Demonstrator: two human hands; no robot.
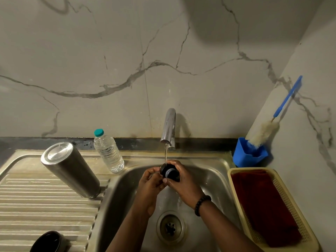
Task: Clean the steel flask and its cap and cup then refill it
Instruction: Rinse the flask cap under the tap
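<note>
Black round flask cap (170, 172): mid-rinse under chrome tap (168, 128), right hand (182, 180) gripping, left hand (151, 180) fingers curled on it. Steel cylindrical flask (70, 170): inverted on draining board, far left; apparently washed. Dark cup (47, 241): near left. Refill pending.

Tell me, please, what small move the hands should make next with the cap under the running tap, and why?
Probably turn the cap a little in the stream. The right hand grips it, the left hand touches its edge, and the thin stream from the tap lands only on its far rim. Turning it would let water reach the rest of its open inside.
</note>
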